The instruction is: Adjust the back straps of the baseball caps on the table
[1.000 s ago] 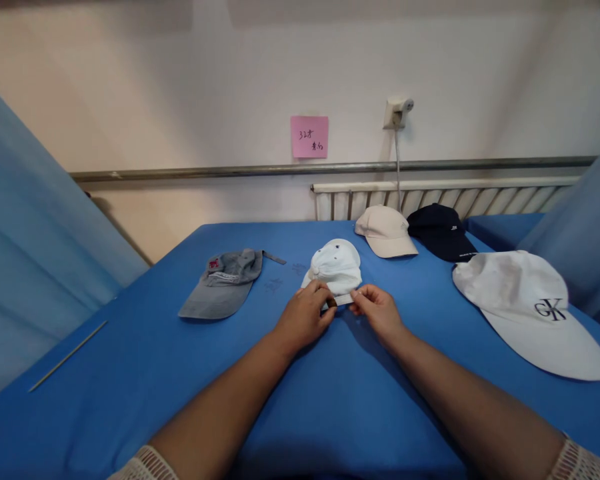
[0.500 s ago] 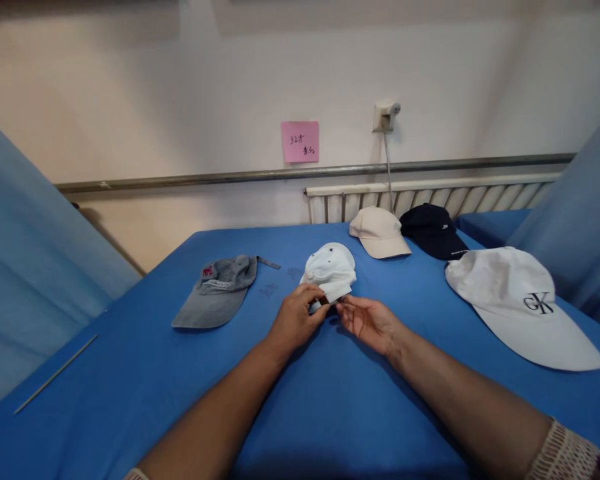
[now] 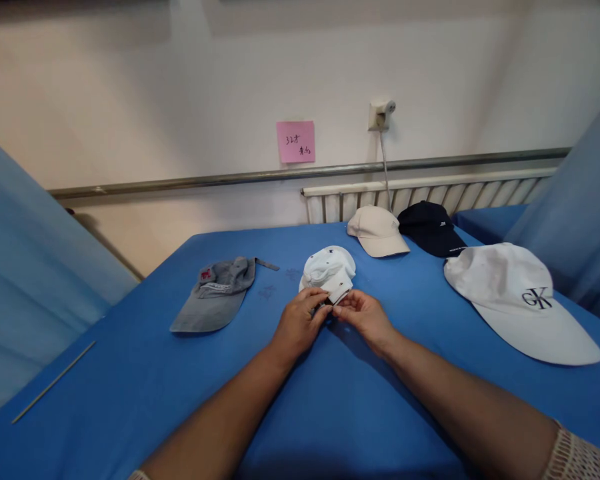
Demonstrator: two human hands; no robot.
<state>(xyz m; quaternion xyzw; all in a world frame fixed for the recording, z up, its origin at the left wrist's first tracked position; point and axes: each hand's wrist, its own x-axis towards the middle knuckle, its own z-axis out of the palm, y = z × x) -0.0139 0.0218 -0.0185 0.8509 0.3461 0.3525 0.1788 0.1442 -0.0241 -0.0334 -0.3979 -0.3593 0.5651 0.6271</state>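
A small white cap point(image 3: 326, 265) lies on the blue-covered table, its strap side turned toward me. My left hand point(image 3: 300, 321) pinches the near edge of the cap at the strap, thumb and fingers closed. From the other side my right hand point(image 3: 367, 319) grips the strap end between thumb and fingertips. The two thumbs nearly meet below the strap, and the fingertips partly hide the strap and its fastening. To the left rests a grey cap point(image 3: 215, 293) with a red patch and a loose strap pointing right.
A beige cap point(image 3: 377, 231) and a black cap point(image 3: 430, 228) sit at the back right. A large white cap point(image 3: 513, 293) with dark letters is at the right. A thin stick point(image 3: 53, 382) lies at the left. Behind the table are a radiator point(image 3: 430, 193) and a metal rail point(image 3: 230, 179).
My right hand has turned and its fingers have closed in on the strap end, nearer the left thumb. The strap has lifted and tilted. The white cap stays in about the same place.
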